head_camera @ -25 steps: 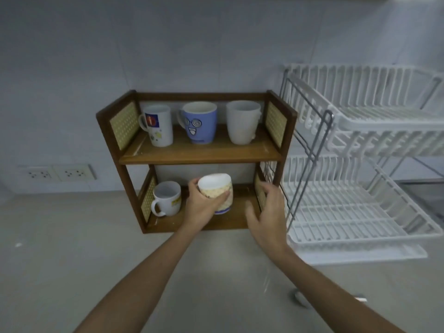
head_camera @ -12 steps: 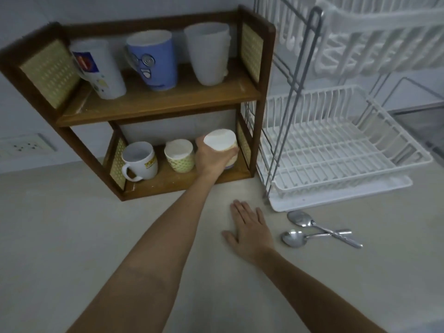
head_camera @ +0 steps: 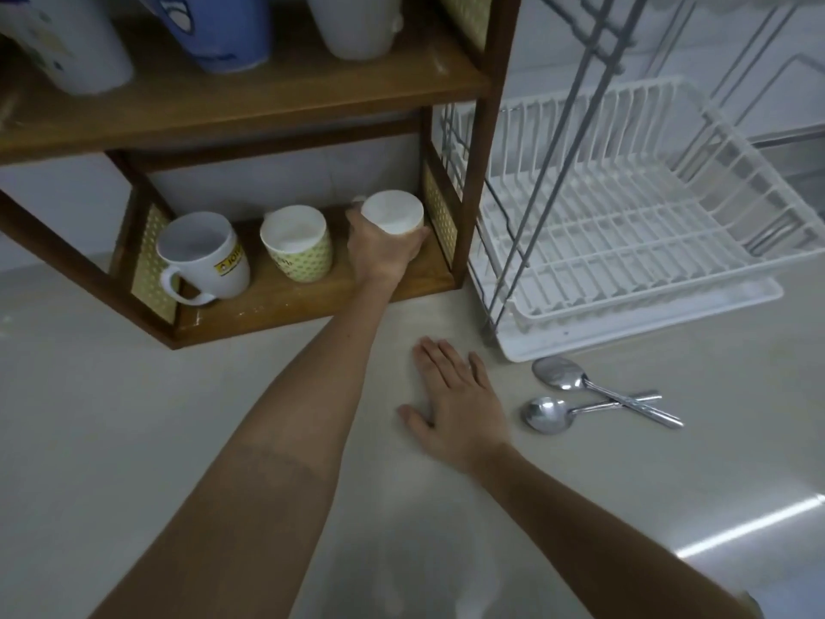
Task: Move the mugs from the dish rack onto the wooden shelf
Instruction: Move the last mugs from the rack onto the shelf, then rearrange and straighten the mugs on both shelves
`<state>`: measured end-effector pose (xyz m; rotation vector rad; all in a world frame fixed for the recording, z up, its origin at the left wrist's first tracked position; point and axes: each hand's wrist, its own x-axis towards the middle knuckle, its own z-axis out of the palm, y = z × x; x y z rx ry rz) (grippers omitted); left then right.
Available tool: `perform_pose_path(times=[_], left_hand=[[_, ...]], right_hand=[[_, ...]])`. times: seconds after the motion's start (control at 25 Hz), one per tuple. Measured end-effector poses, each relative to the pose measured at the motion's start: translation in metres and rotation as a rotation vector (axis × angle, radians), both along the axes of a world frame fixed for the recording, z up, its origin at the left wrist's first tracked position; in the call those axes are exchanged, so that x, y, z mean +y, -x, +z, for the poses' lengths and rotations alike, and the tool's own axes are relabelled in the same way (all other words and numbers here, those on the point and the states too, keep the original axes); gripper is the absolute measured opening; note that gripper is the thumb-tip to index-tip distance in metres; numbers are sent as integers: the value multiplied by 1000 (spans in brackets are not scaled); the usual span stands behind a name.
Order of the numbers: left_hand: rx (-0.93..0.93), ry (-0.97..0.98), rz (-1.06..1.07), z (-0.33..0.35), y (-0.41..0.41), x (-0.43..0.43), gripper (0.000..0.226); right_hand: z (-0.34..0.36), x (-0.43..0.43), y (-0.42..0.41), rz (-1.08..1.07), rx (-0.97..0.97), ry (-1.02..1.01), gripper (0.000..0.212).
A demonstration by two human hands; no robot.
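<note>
My left hand (head_camera: pixel 379 250) is wrapped around a white mug (head_camera: pixel 393 213) at the right end of the wooden shelf's (head_camera: pixel 312 297) lower board. Whether the mug rests on the board is hidden by my hand. To its left stand a yellow dotted mug (head_camera: pixel 298 243) and a white mug with a handle (head_camera: pixel 203 256). On the upper board stand three mugs, cut off by the frame: a white printed one (head_camera: pixel 67 42), a blue one (head_camera: pixel 214 29) and a plain white one (head_camera: pixel 352 24). My right hand (head_camera: pixel 455 404) lies flat, fingers apart, on the counter. The white dish rack's (head_camera: pixel 625 243) lower tier holds no mugs.
Two metal spoons (head_camera: pixel 589 397) lie crossed on the counter, right of my right hand and in front of the rack's drip tray (head_camera: pixel 602 326). The rack's metal legs (head_camera: pixel 549 140) stand close against the shelf's right post. The pale counter (head_camera: pixel 134 417) stretches toward me.
One second ago my right hand was up near the shelf's right post; it has dropped flat onto the counter. My left hand carried the mug to the lower board's right end. My view tilted down and closer.
</note>
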<state>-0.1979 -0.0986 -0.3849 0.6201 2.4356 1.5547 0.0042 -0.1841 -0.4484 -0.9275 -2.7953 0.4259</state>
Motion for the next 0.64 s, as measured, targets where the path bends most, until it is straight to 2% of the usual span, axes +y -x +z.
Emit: perform_pose_path(times=[0.24,0.32,0.4,0.52,0.64], left_hand=[[11,-42,-89,-6,-1,-5,99],[15,-29,-114,-6,-7,-19,86],[47,-18,-135,-8,-23,-46,63],[69,112,-83,-13,-55,-114,41],[176,372,-110,-14,-84,-184,36]], right_hand=[[-1,0,0,1,-3,-13,77],[-4,2,0,9,-6,-9,78],[-4,5,1,10,-19,5,80],[0,2,0,40,-36,20,80],[7,4,-5,77,-105,70,76]])
